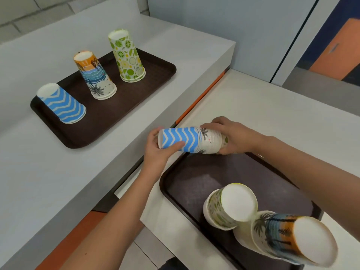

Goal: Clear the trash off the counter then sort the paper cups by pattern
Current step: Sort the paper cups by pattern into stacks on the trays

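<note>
I hold a sideways stack of nested paper cups above the far edge of the near brown tray [187,180]. My left hand [157,151] grips the blue zigzag cup [180,138] at the stack's left end. My right hand [231,136] grips the rest of the stack [211,140], whose outer cup shows palm trees. On the near tray stand an upside-down lime-pattern stack [228,207] and a palm-sunset stack [288,236]. The far tray [136,98] carries a blue zigzag stack [62,103], a palm-sunset stack [95,75] and a lime stack [126,55], all upside down.
The far tray lies on a grey counter [48,162] at the left. The near tray rests on a white counter [272,114] at the right. A dark gap with an orange strip [202,94] runs between the two counters. A wall panel stands behind.
</note>
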Demonstrator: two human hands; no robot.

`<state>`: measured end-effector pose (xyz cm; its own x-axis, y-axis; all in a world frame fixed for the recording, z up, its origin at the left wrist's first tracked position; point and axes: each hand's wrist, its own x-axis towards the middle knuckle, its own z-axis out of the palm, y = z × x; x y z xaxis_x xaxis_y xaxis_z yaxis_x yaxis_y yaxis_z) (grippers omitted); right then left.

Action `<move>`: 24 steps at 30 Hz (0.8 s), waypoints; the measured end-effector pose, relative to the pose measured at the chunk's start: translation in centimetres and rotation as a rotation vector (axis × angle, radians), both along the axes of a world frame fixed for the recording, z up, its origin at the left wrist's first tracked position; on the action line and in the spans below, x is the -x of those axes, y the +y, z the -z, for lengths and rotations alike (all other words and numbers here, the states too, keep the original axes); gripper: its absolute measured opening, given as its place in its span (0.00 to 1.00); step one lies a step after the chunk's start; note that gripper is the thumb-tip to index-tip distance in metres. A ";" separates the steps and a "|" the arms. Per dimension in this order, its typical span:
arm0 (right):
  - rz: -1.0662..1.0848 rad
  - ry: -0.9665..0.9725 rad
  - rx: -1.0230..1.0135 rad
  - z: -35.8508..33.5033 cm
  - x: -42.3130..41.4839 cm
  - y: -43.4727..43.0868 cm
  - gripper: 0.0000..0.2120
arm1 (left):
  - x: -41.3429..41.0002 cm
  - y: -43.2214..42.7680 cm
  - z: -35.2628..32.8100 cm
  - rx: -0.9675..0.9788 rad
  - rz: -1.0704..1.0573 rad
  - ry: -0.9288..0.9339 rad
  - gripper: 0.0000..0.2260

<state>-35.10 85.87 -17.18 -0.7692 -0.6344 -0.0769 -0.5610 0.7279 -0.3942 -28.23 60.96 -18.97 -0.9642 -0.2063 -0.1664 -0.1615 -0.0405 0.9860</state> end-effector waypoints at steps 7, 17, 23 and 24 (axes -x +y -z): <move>0.182 0.065 0.125 -4.9 -4.2 3.8 0.42 | 0.0 6.6 -5.4 -0.278 0.042 0.091 0.29; 0.330 0.156 0.322 -8.4 -11.7 10.3 0.43 | -3.6 12.9 -12.8 -0.123 0.049 0.266 0.26; 0.385 0.190 0.366 -9.5 -14.9 12.5 0.42 | -5.4 13.8 -17.0 -0.197 -0.039 0.348 0.18; 0.391 0.190 0.380 -9.4 -15.4 12.8 0.42 | -5.7 13.8 -17.8 -0.199 -0.060 0.356 0.20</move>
